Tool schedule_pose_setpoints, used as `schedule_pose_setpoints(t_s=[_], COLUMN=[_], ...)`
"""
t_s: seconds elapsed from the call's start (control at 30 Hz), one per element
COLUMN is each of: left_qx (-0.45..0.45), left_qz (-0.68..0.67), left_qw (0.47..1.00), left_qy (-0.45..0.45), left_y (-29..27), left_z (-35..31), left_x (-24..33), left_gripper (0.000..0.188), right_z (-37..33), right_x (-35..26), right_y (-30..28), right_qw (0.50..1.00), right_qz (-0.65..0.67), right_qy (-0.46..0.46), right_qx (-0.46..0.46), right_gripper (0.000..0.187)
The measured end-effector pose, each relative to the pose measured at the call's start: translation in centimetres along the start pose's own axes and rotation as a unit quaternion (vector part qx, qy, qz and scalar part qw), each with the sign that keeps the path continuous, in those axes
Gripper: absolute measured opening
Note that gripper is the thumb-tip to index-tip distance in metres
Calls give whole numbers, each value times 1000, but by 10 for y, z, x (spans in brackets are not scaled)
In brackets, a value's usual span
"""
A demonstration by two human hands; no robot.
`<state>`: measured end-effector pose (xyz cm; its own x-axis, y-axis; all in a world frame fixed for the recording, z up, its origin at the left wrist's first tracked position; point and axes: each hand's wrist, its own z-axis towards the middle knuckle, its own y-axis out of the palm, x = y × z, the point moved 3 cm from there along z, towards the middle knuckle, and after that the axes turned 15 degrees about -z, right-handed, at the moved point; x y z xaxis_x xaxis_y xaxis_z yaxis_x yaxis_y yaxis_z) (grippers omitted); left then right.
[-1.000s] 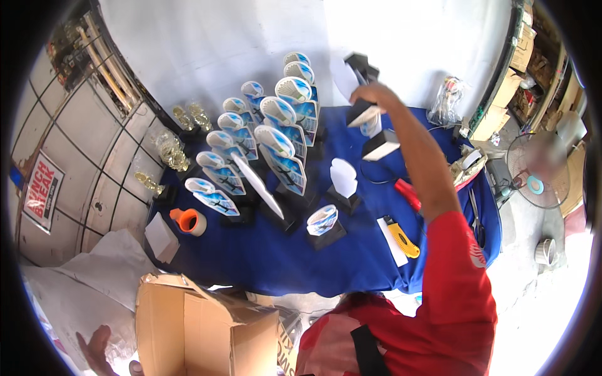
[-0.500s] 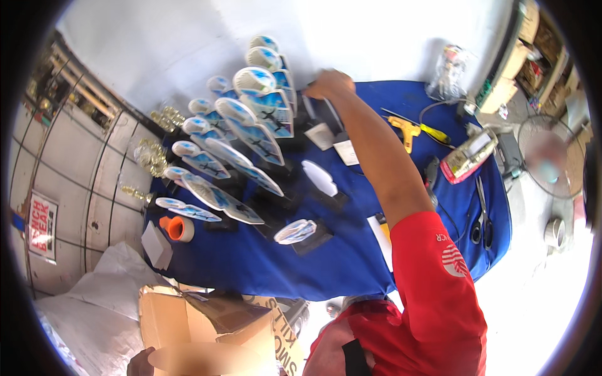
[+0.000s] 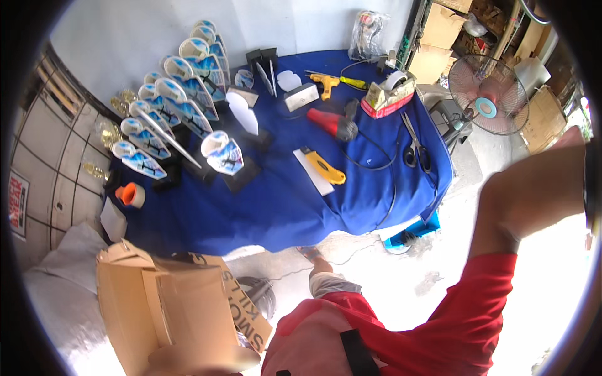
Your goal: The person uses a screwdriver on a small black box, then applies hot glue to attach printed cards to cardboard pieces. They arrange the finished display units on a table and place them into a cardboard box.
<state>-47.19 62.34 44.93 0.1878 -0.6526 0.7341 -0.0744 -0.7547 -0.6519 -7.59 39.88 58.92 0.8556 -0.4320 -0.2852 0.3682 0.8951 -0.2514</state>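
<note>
My right arm (image 3: pixel 533 194), in a red sleeve, is bent up at the far right. Its forearm runs off the picture's edge, so the right hand is not seen. My left hand does not show either. On the blue-covered table (image 3: pixel 244 213) several award plaques with blue prints (image 3: pixel 179 103) stand close together on black bases. Nearer the front, a similar plaque (image 3: pixel 222 153) stands apart on its black base. Blank white plaque shapes (image 3: pixel 242 113) stand beside the group. A yellow cutter knife (image 3: pixel 327 168) lies by a white strip (image 3: pixel 311 173).
A red heat gun or dryer (image 3: pixel 326 122), yellow glue gun (image 3: pixel 324 84), scissors (image 3: pixel 414 147) and small box (image 3: pixel 389 97) lie on the right. An orange tape roll (image 3: pixel 132 195) sits at left. An open carton (image 3: pixel 169 301) stands in front; a fan (image 3: pixel 489 94) is beyond.
My right arm has drawn back from the table's far side and swung up to the right. The view has shifted rightward. My left hand, partly seen by the carton before, is gone from view.
</note>
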Motion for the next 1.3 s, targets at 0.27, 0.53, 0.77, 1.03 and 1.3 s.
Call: schedule_pose_setpoints(t_s=[0.27,0.53,0.77,1.03,1.3], left_qx=[-40,-63,-59,-60,-53], left_qz=[-54,-83,-108,-151,-333], left_qw=[993,986,986,983,941], left_qy=[95,130,110,89,43], left_y=[66,107,124,131,155], left_z=[-22,-38,-54,-69,-9], left_x=[25,46,53,50,6], left_gripper=[39,40,42,43,50], right_z=[-114,-171,-200,-228,-268], right_x=[0,1,-5,-80,-63], right_y=[-193,-271,-310,-370,-312], right_qw=[997,994,985,844,823], right_qz=[-75,-110,-107,-188,81], right_qy=[11,-6,-114,-440,-347], right_qx=[-17,4,71,243,443], right_gripper=[39,36,34,32,27])
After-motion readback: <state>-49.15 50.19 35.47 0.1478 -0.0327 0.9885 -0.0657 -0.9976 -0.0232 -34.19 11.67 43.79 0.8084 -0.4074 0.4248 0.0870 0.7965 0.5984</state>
